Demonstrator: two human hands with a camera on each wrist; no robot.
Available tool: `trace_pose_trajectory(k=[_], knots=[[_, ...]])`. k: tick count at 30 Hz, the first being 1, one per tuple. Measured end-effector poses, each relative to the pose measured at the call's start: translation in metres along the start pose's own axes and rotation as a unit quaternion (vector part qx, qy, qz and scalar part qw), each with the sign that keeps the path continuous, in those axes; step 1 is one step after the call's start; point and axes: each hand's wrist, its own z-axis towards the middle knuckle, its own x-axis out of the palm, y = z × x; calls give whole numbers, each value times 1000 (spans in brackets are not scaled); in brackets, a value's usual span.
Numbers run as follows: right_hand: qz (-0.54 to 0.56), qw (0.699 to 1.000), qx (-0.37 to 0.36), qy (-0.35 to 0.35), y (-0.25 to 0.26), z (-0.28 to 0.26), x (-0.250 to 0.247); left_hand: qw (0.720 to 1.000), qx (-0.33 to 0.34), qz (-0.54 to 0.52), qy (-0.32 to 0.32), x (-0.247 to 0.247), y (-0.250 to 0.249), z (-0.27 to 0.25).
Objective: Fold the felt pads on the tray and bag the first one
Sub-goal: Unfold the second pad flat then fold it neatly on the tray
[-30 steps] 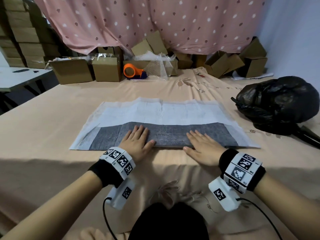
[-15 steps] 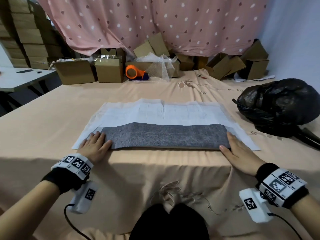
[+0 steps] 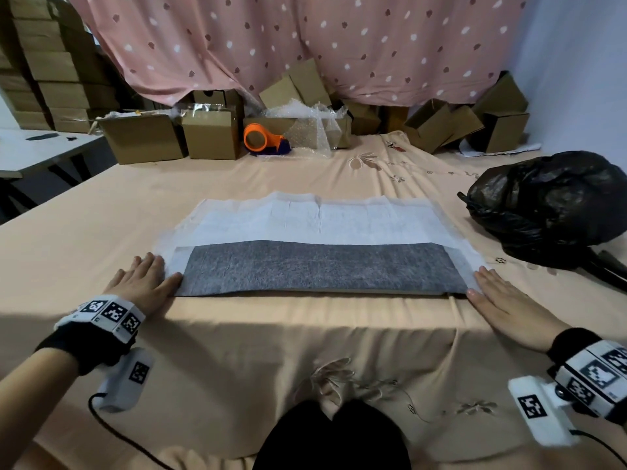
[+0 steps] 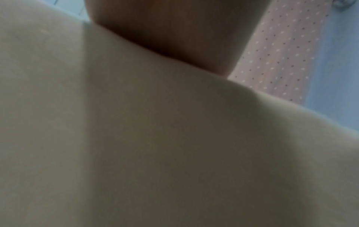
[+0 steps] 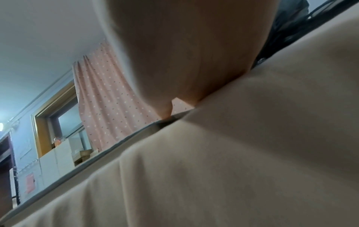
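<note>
A large white pad (image 3: 305,222) lies flat on the peach cloth, its near part folded over so that a grey felt strip (image 3: 322,269) faces up. My left hand (image 3: 144,283) lies flat at the strip's left end, thumb touching the grey corner. At the strip's right end my right hand (image 3: 498,296) rests flat with straight fingers on the white edge. Both wrist views show only a palm (image 4: 174,30) (image 5: 194,53) pressed close to the cloth; in the right wrist view the pad's edge (image 5: 136,135) runs past it.
A stuffed black plastic bag (image 3: 549,205) sits at the right. Several cardboard boxes (image 3: 142,137), bubble wrap (image 3: 305,127) and an orange tape dispenser (image 3: 261,139) line the back under a pink dotted curtain (image 3: 305,45). A white table (image 3: 34,150) stands at the far left.
Both hands have slid outward along the folded grey strip, from its middle to its two ends, staying flat on it.
</note>
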Motion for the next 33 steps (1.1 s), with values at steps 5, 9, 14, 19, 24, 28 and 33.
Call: trace_pose_trajectory(k=[5,9,14,19,24,28,33], knots=[[-32,998,-41,-43,9,9,-8,999,29,24,-14,-18,-4,-11],[-25,996,-90,-9,26,11,-2,990,109,68,62,-8,-19,-29],[-43,998,-43,21,22,8,10,993,93,52,45,5,-4,-34],[-36,998,-47,29,5,8,-1,987,159,18,-14,-4,10,-33],[-6,999,-44,7,29,18,-60,994,104,-10,-9,-67,14,11],[-74,989,-112,-61,67,72,-111,989,99,-72,-83,-129,-29,62],[-98,989,-114,-9,116,156,-117,982,87,-166,29,-129,-90,127]])
